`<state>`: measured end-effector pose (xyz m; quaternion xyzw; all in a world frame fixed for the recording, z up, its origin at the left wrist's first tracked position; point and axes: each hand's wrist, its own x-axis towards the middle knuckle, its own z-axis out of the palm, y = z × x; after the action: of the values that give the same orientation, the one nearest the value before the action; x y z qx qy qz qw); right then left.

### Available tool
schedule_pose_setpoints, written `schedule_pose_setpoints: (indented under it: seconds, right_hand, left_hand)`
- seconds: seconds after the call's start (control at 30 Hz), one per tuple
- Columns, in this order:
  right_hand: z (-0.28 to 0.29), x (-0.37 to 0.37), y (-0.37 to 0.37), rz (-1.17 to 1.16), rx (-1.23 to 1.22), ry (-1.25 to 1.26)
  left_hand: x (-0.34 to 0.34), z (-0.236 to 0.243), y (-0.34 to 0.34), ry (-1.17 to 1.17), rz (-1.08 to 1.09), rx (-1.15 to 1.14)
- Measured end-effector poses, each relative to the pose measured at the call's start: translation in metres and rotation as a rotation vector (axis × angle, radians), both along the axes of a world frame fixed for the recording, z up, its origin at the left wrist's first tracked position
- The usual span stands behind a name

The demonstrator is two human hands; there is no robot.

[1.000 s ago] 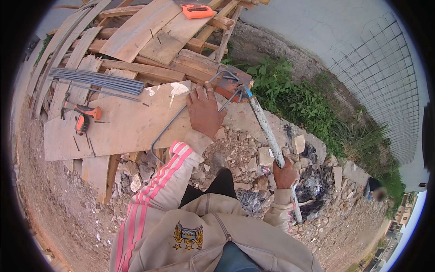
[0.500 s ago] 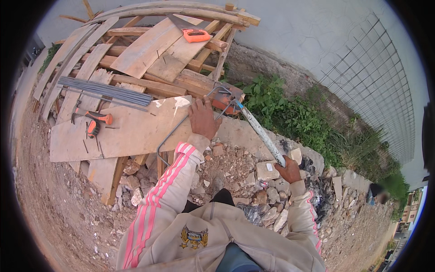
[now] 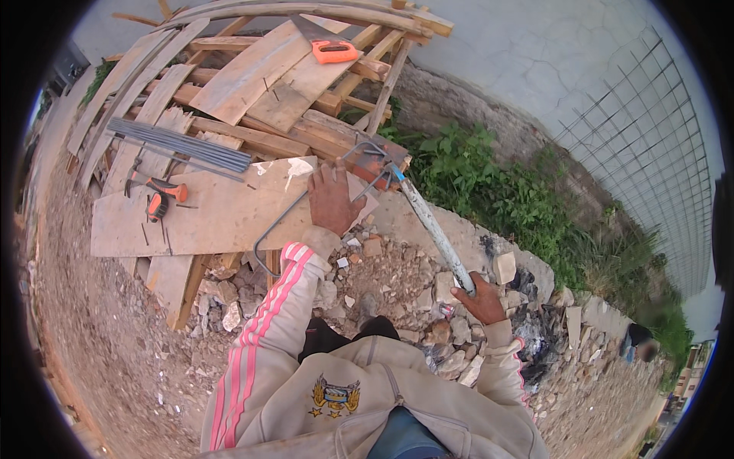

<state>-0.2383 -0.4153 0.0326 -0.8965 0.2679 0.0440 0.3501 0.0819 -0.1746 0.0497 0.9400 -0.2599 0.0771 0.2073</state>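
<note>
My left hand (image 3: 335,200) lies flat with spread fingers at the right end of a plywood board (image 3: 222,223), over a bent metal rod (image 3: 280,228). The rod runs out from under the palm and turns back at a corner near the board's front edge. Its other end reaches a reddish bending block (image 3: 371,165) at the timber's end, where more bent rod shows. A white, paint-worn pipe with a blue tip (image 3: 436,228) slants from the block toward me. My right hand (image 3: 482,300) is wrapped round its near end.
A hammer (image 3: 164,187), tape measure (image 3: 157,206) and loose nails lie on the board. Behind them rests a bundle of straight rods (image 3: 187,145). A handsaw (image 3: 334,52) lies farther back on planks. Rubble (image 3: 459,329) covers the ground; wire mesh (image 3: 642,145) leans on the wall.
My left hand has flattened, its fingers spreading wider. The pipe's near end has swung slightly toward me with my right hand. The bent rod's corner has shifted a little left and nearer.
</note>
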Motion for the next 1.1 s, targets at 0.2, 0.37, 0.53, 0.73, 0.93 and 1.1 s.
schedule_pose_setpoints:
  seconds: [0.2,0.37,0.53,0.73,0.93,1.1]
  right_hand:
    - [-0.027,-0.190,-0.082,-0.164,0.370,0.206]
    - [0.029,-0.167,-0.004,-0.331,0.027,0.271]
    - [0.038,-0.165,0.076,-0.427,-0.222,0.194]
    - [0.011,-0.148,0.211,-0.635,-0.393,0.226]
    - [-0.011,-0.127,0.279,-0.737,-0.453,0.175]
    - [-0.031,-0.161,0.226,-0.650,-0.263,0.110]
  left_hand:
    - [0.005,-0.002,-0.002,-0.047,-0.021,-0.014]
    - [0.003,-0.006,0.005,0.008,-0.015,-0.004]
    - [0.003,-0.009,0.008,-0.047,-0.016,0.005]
    - [0.005,-0.010,0.013,0.001,-0.048,-0.074]
    - [0.009,-0.017,0.018,-0.019,-0.062,-0.143]
    - [0.008,0.000,0.015,0.066,-0.112,-0.165]
